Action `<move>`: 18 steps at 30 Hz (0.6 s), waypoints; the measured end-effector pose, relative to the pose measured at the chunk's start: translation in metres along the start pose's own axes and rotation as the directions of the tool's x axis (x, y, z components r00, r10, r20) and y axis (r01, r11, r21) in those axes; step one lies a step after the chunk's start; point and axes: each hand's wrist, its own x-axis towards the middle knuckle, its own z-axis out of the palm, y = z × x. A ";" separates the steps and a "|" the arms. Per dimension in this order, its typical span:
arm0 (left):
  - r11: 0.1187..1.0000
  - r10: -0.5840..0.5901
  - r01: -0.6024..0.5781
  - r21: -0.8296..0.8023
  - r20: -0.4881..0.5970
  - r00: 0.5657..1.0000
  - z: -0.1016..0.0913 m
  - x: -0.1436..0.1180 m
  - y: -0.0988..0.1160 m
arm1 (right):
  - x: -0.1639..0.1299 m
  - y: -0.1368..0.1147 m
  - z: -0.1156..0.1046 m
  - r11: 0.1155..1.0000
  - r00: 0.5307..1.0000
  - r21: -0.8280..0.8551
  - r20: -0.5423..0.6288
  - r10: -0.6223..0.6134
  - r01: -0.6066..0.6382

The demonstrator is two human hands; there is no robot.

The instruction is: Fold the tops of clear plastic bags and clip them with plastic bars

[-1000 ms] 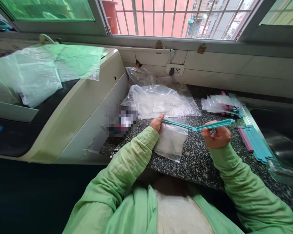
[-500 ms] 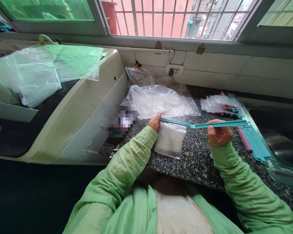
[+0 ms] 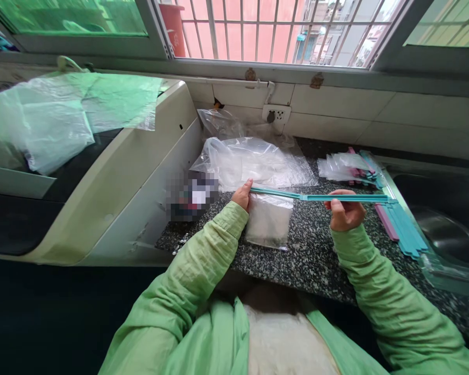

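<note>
A teal sealing clip (image 3: 320, 197) is showing against the black-and-white speckled counter (image 3: 316, 260). At three o'clock, teal and pink sticks (image 3: 400, 229) are lying together. Light green sleeves (image 3: 214, 250) are covering both arms, and a clear bag (image 3: 268, 224) is holding white contents.

Small bag (image 3: 269, 225) on counter (image 3: 312, 255); large bags (image 3: 254, 161) behind; clip pile (image 3: 400, 229) right, beside sink (image 3: 445, 234).

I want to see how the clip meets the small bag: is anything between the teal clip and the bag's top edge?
Nothing visible. The teal clip, held by the left hand and right hand, lies opened out along the top edge of the small bag.
</note>
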 end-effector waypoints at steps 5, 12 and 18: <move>0.990 -0.061 0.058 -0.132 -0.015 0.998 0.006 -0.008 0.010 | -0.001 0.003 0.006 0.973 0.986 0.162 -0.012 0.167 -0.162; 0.988 -0.068 0.059 -0.140 -0.064 0.996 0.010 -0.014 0.019 | -0.004 0.005 0.009 0.937 0.972 0.259 0.066 0.226 -0.235; 0.989 -0.055 0.043 -0.143 -0.078 0.995 0.009 -0.012 0.017 | -0.005 0.006 0.008 0.957 0.979 0.218 0.099 0.176 -0.194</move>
